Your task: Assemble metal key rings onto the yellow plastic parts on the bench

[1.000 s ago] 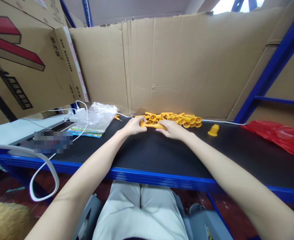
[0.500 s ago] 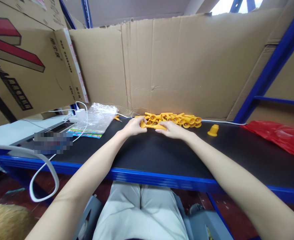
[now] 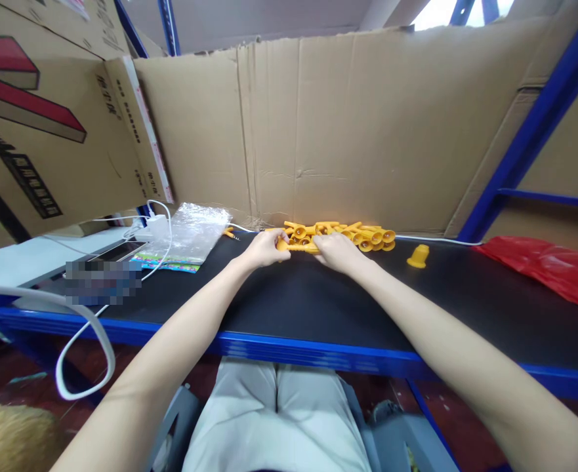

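Both my hands rest far out on the black shelf top [image 3: 318,308]. Between them lies a long yellow plastic piece [image 3: 299,247]. My left hand [image 3: 264,248] pinches its left end with closed fingers. My right hand [image 3: 336,252] grips its right end, fingers curled over it. Just behind my hands is a heap of several yellow trumpet-shaped plastic parts [image 3: 348,234]. A single yellow cap-shaped part [image 3: 418,255] stands alone to the right of my right hand.
A clear plastic bag [image 3: 190,231] over a printed card lies at the left, with a white charger and cable [image 3: 155,226]. A red plastic bag [image 3: 549,269] lies at the right. Cardboard sheets [image 3: 367,131] wall the back. Blue rack posts [image 3: 529,131] frame the shelf.
My right hand has slid a little left along the yellow piece and closed more tightly on it. My left hand has stayed in place.
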`<state>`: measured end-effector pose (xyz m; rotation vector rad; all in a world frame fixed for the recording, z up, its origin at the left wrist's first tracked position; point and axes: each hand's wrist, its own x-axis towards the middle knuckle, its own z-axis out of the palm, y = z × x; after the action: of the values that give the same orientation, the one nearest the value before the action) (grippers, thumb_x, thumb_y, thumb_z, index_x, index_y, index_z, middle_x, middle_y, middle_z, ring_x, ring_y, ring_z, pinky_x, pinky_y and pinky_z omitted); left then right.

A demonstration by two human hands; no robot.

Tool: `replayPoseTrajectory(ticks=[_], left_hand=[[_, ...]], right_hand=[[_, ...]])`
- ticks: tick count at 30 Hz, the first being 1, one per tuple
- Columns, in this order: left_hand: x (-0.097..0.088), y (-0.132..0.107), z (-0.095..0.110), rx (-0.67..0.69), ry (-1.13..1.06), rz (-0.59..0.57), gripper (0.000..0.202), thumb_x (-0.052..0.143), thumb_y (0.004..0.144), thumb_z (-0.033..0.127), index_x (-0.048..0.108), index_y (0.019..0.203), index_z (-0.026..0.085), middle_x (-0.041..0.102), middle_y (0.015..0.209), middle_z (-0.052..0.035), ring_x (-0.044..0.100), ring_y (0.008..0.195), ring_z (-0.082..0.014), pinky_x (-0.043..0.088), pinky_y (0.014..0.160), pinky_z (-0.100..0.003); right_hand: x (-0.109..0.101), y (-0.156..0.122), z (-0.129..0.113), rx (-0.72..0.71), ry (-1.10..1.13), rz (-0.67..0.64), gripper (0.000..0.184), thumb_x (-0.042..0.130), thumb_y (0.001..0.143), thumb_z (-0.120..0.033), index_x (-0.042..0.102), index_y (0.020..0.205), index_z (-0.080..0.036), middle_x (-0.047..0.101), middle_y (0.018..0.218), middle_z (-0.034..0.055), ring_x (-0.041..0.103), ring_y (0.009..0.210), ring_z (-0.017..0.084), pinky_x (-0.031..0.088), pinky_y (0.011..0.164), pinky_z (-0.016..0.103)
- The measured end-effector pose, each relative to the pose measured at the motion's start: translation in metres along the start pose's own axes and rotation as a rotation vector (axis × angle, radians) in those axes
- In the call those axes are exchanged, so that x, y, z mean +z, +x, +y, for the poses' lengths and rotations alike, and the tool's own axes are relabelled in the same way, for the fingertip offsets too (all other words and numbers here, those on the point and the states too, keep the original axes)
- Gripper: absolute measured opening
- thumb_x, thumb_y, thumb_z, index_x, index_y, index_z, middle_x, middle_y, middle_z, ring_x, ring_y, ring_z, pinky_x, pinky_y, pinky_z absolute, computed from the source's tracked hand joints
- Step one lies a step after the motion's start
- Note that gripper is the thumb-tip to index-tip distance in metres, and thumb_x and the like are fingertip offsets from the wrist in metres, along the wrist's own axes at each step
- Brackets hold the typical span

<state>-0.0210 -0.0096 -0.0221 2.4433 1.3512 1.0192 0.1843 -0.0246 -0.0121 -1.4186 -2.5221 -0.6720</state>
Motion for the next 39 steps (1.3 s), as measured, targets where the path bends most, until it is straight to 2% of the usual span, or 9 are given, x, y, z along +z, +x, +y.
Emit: replayPoseTrajectory(ticks=[9,12,16,18,23,25,32,35,39], left_hand=[[-0.003,-0.005,0.011,0.196,0.191,0.084,0.027,0.058,0.063,0.022,0.058,0.089,0.018,0.058,0.071,0.0010,0.048,0.061,-0.0118,0.034,0.058,-0.023],[-0.004,-0.005,0.011,0.291,0.240,0.088,0.027,0.057,0.065,0.020,0.057,0.091,0.018,0.061,0.082,-0.0022,0.053,0.069,-0.0141,0.038,0.064,-0.024],[-0.003,-0.004,0.010,0.345,0.248,0.072,0.027,0.056,0.066,0.019,0.057,0.093,0.017,0.062,0.089,-0.0044,0.056,0.077,-0.0162,0.040,0.069,-0.026],[-0.002,-0.003,0.009,0.310,0.241,0.072,0.027,0.057,0.065,0.019,0.057,0.092,0.018,0.062,0.085,-0.0033,0.055,0.073,-0.0152,0.039,0.066,-0.025],[-0.001,-0.001,0.005,0.133,0.180,0.088,0.028,0.061,0.063,0.026,0.058,0.090,0.018,0.058,0.069,0.0008,0.049,0.060,-0.0120,0.034,0.056,-0.022],[-0.002,-0.001,0.004,0.110,0.160,0.094,0.029,0.061,0.062,0.027,0.058,0.089,0.018,0.057,0.067,0.0015,0.048,0.058,-0.0114,0.033,0.056,-0.022],[-0.005,-0.004,0.005,0.199,0.180,0.092,0.025,0.059,0.063,0.023,0.058,0.087,0.018,0.056,0.067,0.0021,0.047,0.058,-0.0111,0.033,0.056,-0.022],[-0.006,-0.004,0.005,0.244,0.212,0.114,0.025,0.058,0.064,0.021,0.057,0.089,0.018,0.059,0.074,0.0003,0.049,0.062,-0.0120,0.035,0.058,-0.022],[-0.005,-0.005,0.006,0.261,0.234,0.121,0.025,0.057,0.065,0.019,0.056,0.090,0.018,0.060,0.077,-0.0008,0.051,0.064,-0.0125,0.037,0.061,-0.023]], right_hand=[[-0.006,-0.004,0.007,0.030,0.260,-0.073,0.013,0.051,0.074,-0.024,0.059,0.075,-0.014,0.062,0.072,0.0082,0.055,0.061,0.017,0.033,0.054,0.026],[-0.007,-0.003,0.010,0.062,0.457,-0.185,0.011,0.053,0.071,-0.024,0.055,0.064,-0.016,0.058,0.062,0.0035,0.050,0.053,0.013,0.032,0.051,0.025],[-0.005,-0.003,0.016,0.057,0.726,-0.374,0.025,0.055,0.073,-0.037,0.052,0.059,-0.017,0.054,0.055,0.0009,0.049,0.051,0.013,0.034,0.052,0.025],[-0.004,-0.003,0.018,0.049,0.762,-0.329,0.028,0.058,0.072,-0.044,0.054,0.064,-0.017,0.057,0.059,0.0012,0.051,0.054,0.013,0.036,0.054,0.025],[-0.003,-0.003,0.019,-0.033,0.710,0.064,0.031,0.063,0.071,-0.043,0.061,0.087,-0.016,0.061,0.081,0.0037,0.054,0.069,0.015,0.038,0.064,0.026],[-0.003,-0.002,0.018,-0.078,0.716,0.106,0.029,0.060,0.074,-0.041,0.063,0.085,-0.015,0.061,0.078,0.0040,0.053,0.069,0.015,0.037,0.064,0.027],[-0.004,-0.005,0.014,-0.038,0.933,-0.024,0.037,0.059,0.073,-0.050,0.065,0.081,-0.014,0.053,0.063,-0.0003,0.043,0.055,0.010,0.029,0.053,0.024],[-0.006,-0.005,0.012,0.017,1.042,-0.101,0.037,0.060,0.072,-0.051,0.061,0.069,-0.014,0.047,0.052,-0.0025,0.040,0.048,0.009,0.026,0.050,0.024],[-0.002,-0.004,0.011,0.091,1.323,-0.203,0.035,0.063,0.072,-0.047,0.062,0.068,-0.013,0.045,0.050,-0.0027,0.037,0.046,0.007,0.026,0.047,0.023]])
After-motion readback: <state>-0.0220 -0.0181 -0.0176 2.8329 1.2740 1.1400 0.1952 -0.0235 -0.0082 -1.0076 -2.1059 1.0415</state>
